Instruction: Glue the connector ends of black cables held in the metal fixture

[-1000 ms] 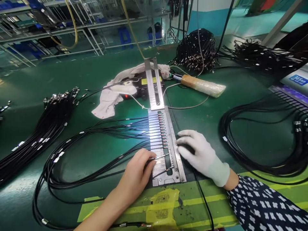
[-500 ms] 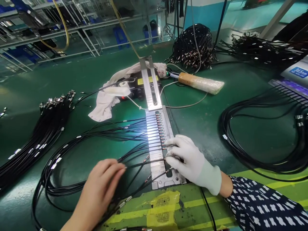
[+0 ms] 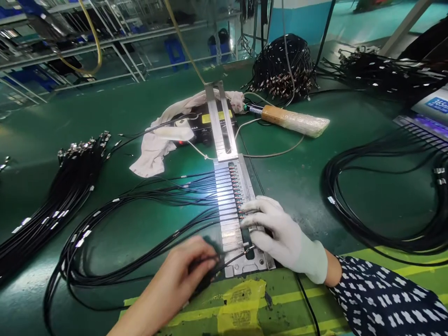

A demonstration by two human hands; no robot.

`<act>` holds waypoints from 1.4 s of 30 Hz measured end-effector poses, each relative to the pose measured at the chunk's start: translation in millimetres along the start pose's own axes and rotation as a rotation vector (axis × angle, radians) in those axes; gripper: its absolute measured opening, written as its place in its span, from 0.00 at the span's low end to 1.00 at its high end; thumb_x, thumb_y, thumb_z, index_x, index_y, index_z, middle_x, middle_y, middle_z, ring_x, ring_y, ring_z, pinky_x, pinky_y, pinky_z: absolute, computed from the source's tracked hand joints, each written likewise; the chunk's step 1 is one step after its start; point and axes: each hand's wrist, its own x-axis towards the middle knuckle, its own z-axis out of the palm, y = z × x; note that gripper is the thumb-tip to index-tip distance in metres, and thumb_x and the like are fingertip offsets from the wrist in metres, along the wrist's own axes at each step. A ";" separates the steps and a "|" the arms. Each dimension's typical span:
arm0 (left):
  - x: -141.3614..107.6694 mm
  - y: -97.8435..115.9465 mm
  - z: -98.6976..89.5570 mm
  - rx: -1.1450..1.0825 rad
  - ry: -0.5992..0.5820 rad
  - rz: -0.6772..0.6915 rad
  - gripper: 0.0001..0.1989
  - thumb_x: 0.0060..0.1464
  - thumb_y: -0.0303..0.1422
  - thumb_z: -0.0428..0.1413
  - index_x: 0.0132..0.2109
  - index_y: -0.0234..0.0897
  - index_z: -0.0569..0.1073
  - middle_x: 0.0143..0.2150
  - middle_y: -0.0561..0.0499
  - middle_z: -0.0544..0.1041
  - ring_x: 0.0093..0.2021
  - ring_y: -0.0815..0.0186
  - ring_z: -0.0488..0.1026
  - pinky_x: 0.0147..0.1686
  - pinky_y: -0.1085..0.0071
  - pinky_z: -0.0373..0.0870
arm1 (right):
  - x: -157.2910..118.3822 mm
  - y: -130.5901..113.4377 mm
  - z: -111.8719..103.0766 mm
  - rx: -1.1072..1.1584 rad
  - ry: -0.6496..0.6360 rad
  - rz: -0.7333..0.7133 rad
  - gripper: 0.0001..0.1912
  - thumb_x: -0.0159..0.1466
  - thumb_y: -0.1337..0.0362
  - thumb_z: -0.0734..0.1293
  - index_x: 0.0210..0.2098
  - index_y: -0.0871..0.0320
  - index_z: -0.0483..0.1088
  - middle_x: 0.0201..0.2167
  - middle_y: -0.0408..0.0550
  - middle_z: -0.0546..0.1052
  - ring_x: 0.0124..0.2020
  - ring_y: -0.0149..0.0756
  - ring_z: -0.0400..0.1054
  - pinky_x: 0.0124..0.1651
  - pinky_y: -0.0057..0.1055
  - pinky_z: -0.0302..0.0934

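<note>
My left hand point(image 3: 191, 268), bare, is closed in a pinch on a black cable point(image 3: 233, 257) beside the near end of a slotted metal jig point(image 3: 233, 240). That cable slants across the jig's near end to a metal tip close to my right fingers. My right hand point(image 3: 280, 233), in a white glove, lies over the jig's right edge with its fingers apart and bent, touching the area by the last seated connectors point(image 3: 238, 189). Several black cables point(image 3: 199, 186) run from the left into the jig's slots, their tips in a row. My right thumb's contact is partly hidden.
Beyond the jig stand a metal frame point(image 3: 219, 121), a black control box point(image 3: 205, 133) with a white cloth point(image 3: 150, 151), and a tape-wrapped handle point(image 3: 294, 120). Cable bundles point(image 3: 75, 182) lie left, a coil point(image 3: 332, 186) right, and a heap point(image 3: 283, 65) at the back. Yellow tape point(image 3: 241, 303) marks the near edge.
My left hand has moved right and nearer the jig's near end, leaving the cable it was at and taking another. My right hand stays at the jig, its lower fingers slightly shifted.
</note>
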 end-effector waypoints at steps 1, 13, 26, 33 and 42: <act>-5.1 2.3 -3.0 -0.071 -0.074 0.009 0.06 0.63 0.33 0.51 0.40 0.42 0.73 0.34 0.52 0.74 0.35 0.67 0.73 0.34 0.73 0.69 | -0.4 1.9 -2.5 0.042 0.006 0.007 0.09 0.67 0.64 0.62 0.42 0.54 0.74 0.50 0.50 0.72 0.55 0.45 0.63 0.60 0.47 0.56; 31.7 -12.6 -2.7 0.108 0.233 0.208 0.06 0.63 0.26 0.52 0.45 0.40 0.71 0.39 0.52 0.71 0.38 0.70 0.70 0.38 0.76 0.67 | 2.8 21.9 -15.2 0.130 0.107 0.206 0.13 0.72 0.63 0.57 0.42 0.54 0.73 0.48 0.49 0.71 0.53 0.41 0.65 0.57 0.40 0.60; 53.2 -22.2 -16.3 0.422 0.082 0.488 0.19 0.63 0.23 0.45 0.56 0.39 0.70 0.42 0.46 0.74 0.37 0.66 0.73 0.34 0.74 0.69 | 6.1 21.5 -13.7 0.072 0.052 0.281 0.09 0.70 0.64 0.60 0.42 0.53 0.72 0.47 0.49 0.71 0.51 0.43 0.66 0.56 0.44 0.62; 49.8 -29.8 -13.5 0.471 0.097 0.530 0.19 0.64 0.25 0.43 0.58 0.37 0.68 0.43 0.43 0.75 0.40 0.63 0.74 0.37 0.72 0.70 | 6.4 23.1 -14.2 0.048 0.046 0.280 0.08 0.70 0.64 0.61 0.41 0.54 0.73 0.47 0.48 0.71 0.50 0.42 0.66 0.55 0.43 0.61; 45.6 -25.1 -4.1 0.471 0.175 0.450 0.18 0.61 0.22 0.48 0.55 0.38 0.71 0.47 0.43 0.73 0.44 0.61 0.70 0.41 0.67 0.68 | 6.4 24.8 -11.2 0.014 0.075 0.281 0.07 0.68 0.65 0.62 0.40 0.52 0.74 0.47 0.48 0.73 0.50 0.44 0.67 0.54 0.44 0.63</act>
